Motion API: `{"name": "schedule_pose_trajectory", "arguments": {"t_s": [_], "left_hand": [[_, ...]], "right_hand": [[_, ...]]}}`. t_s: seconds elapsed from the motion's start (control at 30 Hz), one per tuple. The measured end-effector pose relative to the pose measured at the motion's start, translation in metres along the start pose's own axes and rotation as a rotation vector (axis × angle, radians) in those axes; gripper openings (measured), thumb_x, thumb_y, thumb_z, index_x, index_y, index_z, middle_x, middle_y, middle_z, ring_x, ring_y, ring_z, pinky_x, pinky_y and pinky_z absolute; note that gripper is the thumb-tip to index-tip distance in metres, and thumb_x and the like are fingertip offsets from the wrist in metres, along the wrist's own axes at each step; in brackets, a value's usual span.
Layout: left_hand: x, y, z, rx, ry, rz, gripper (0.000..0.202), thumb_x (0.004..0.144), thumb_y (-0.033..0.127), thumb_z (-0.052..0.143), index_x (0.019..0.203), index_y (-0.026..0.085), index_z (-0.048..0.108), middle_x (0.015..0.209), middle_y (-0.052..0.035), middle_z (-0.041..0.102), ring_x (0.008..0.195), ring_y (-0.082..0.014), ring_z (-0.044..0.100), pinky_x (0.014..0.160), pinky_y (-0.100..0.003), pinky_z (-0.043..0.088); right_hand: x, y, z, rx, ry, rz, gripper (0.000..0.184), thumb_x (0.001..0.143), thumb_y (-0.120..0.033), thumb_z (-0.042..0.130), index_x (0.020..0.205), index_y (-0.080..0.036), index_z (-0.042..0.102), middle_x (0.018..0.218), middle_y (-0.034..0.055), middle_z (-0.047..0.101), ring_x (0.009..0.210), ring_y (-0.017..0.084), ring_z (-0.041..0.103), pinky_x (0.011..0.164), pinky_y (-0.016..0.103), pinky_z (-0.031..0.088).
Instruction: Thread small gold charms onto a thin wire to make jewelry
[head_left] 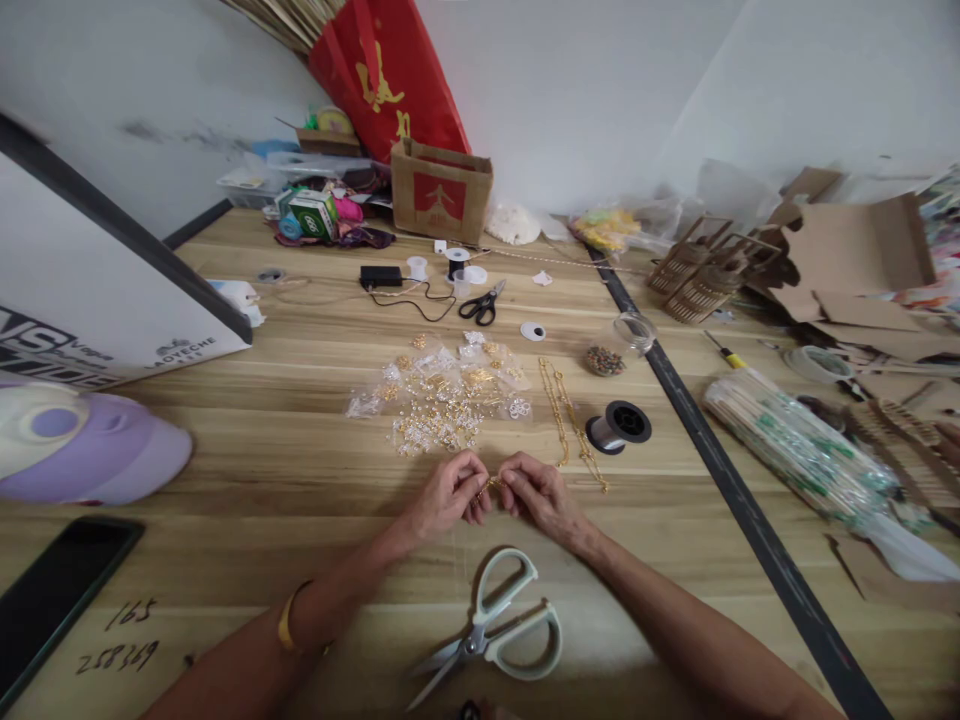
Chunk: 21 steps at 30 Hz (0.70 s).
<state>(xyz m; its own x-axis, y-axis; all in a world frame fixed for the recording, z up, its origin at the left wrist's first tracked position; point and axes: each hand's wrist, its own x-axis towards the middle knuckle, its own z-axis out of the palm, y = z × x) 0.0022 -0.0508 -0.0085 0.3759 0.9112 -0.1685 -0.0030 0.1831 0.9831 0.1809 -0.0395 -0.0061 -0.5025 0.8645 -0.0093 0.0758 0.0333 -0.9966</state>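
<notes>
Smooth wood-grain tabletop (pixel 285 410), shiny gold-toned metal-look piece (pixel 493 483) and chains (pixel 555 405), glittering beads (pixel 435 425), clear crinkled plastic bags (pixel 364 403), scissors (pixel 474 642) with smooth plastic handles (pixel 517 626) and metal blades (pixel 439 658), matt brown paper bag (pixel 441 195).

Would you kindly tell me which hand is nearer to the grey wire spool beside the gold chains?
The right hand. It is to the left of the grey wire spool and slightly nearer the person; the left hand is farther left, past the right hand.

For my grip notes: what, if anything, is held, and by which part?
Left hand and right hand pinch a small golden piece from opposite sides; exact parts are hidden.
</notes>
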Motion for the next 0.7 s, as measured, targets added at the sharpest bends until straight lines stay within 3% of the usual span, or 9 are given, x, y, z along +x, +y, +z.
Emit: {"name": "schedule_pose_trajectory", "arguments": {"t_s": [0.27,0.7], "left_hand": [[-0.0004,-0.0006,0.0001,-0.009,0.004,-0.013,0.034,0.082,0.048,0.053,0.079,0.016,0.046,0.056,0.0021,0.058,0.041,-0.0078,0.053,0.041,-0.019,0.044],[-0.0014,0.0082,0.0013,0.035,0.034,-0.045,0.03,0.072,0.039,0.065,0.08,0.011,0.06,0.061,0.0006,0.057,0.045,-0.0064,0.048,0.043,-0.018,0.039]], "right_hand": [[-0.0002,0.0037,-0.0006,0.039,-0.011,0.026,0.032,0.09,-0.048,0.046,0.082,-0.017,0.051,0.056,-0.0027,0.053,0.044,0.008,0.047,0.043,0.021,0.036],[-0.0016,0.0016,0.0007,0.044,0.007,0.045,0.033,0.09,-0.048,0.046,0.084,-0.016,0.05,0.055,-0.0033,0.054,0.043,0.008,0.048,0.042,0.019,0.037]]}}
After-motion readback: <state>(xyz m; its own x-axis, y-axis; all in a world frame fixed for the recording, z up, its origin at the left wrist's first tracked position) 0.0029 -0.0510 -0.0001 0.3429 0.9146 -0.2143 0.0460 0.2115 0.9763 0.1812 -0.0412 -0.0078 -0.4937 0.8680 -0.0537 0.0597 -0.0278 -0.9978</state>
